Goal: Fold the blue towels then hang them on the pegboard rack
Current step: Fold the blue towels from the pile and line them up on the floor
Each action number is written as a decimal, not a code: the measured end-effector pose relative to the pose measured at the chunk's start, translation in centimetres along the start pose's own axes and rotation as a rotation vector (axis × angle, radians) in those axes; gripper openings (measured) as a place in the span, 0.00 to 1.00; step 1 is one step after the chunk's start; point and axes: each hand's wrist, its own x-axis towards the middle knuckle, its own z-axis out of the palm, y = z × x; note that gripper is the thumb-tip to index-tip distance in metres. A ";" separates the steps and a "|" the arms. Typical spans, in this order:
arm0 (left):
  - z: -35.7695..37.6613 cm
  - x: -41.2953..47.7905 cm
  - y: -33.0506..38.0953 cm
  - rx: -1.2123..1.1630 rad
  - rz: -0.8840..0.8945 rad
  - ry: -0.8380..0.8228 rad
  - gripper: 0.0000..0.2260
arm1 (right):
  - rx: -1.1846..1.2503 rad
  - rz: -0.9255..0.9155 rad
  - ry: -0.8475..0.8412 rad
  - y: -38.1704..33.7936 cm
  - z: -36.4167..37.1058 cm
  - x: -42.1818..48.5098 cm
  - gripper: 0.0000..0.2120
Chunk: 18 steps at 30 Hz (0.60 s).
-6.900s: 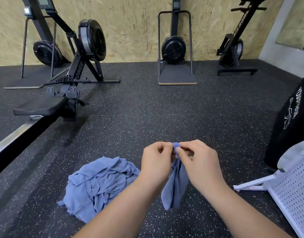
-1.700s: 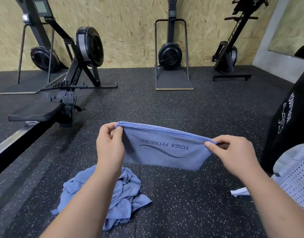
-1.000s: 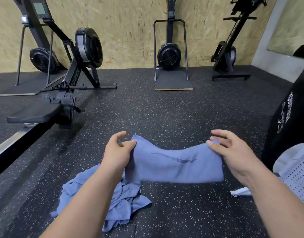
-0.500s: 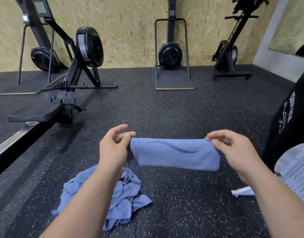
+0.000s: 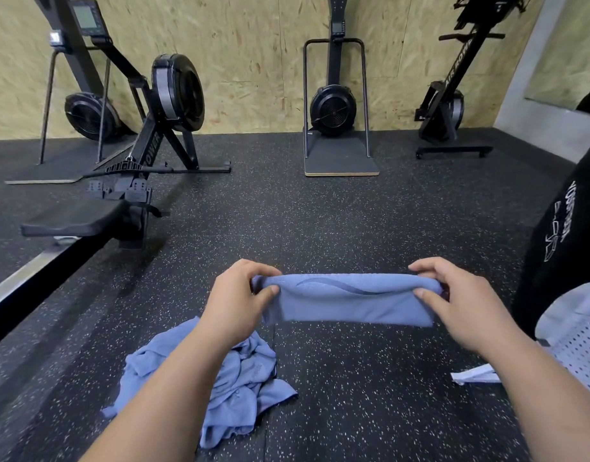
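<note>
Floor (image 5: pixel 353 221): speckled black rubber | wall (image 5: pixel 253 61): chipboard | towel pile (image 5: pixel 250 378): on floor

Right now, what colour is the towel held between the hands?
Folded towel: blue, with a darker wavy line; head view.

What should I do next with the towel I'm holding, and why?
Probably bring the left hand across to the right hand, halving the blue towel: it is a long strip stretched between both hands, perhaps not compact enough yet for the pegboard rack at your right.
</note>
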 end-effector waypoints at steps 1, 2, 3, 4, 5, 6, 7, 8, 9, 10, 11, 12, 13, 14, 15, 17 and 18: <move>0.0 0.1 -0.1 -0.011 -0.024 -0.016 0.11 | -0.022 0.012 -0.006 0.1 0.0 0.0 0.17; 0.0 0.2 -0.3 -0.034 -0.048 -0.031 0.10 | -0.018 0.030 -0.011 0.3 0.0 0.1 0.15; 0.1 0.2 -0.5 -0.068 -0.068 -0.043 0.09 | 0.017 0.047 -0.014 0.5 -0.1 0.2 0.12; 0.1 0.2 -0.6 -0.110 -0.086 -0.049 0.08 | 0.087 0.064 -0.016 0.6 -0.1 0.3 0.10; 0.1 0.2 -0.6 -0.158 -0.108 -0.048 0.06 | 0.183 0.086 -0.012 0.7 -0.1 0.4 0.08; 0.2 0.2 -0.5 -0.212 -0.131 -0.043 0.05 | 0.286 0.110 -0.003 0.5 0.0 0.4 0.07; 0.3 0.2 -0.4 -0.267 -0.153 -0.033 0.04 | 0.376 0.140 0.006 0.2 0.1 0.4 0.06; 0.3 0.1 -0.2 -0.317 -0.171 -0.018 0.04 | 0.448 0.172 0.014 0.0 0.2 0.3 0.06; 0.5 0.1 -0.1 -0.362 -0.192 0.001 0.04 | 0.495 0.203 0.017 -0.2 0.3 0.4 0.06; 0.6 0.2 0.1 -0.403 -0.216 0.020 0.05 | 0.517 0.226 0.015 -0.2 0.4 0.4 0.06; 0.7 0.3 0.2 -0.434 -0.244 0.039 0.06 | 0.523 0.246 0.012 -0.1 0.5 0.4 0.06; 0.8 0.3 0.2 -0.442 -0.269 0.056 0.06 | 0.519 0.259 0.010 0.0 0.6 0.5 0.06; 0.9 0.4 0.3 -0.428 -0.289 0.073 0.07 | 0.511 0.276 0.015 0.1 0.7 0.6 0.06; 1.1 0.5 0.2 -0.407 -0.303 0.088 0.08 | 0.506 0.296 0.021 0.1 0.8 0.7 0.07; 1.2 0.6 0.0 -0.394 -0.316 0.100 0.09 | 0.496 0.317 0.029 0.1 0.9 0.8 0.08; 1.4 0.6 0.0 -0.404 -0.366 0.108 0.12 | 0.495 0.351 0.033 0.2 1.1 0.8 0.12; 1.4 0.5 0.0 -0.442 -0.409 0.089 0.14 | 0.515 0.367 0.025 0.3 1.2 0.8 0.13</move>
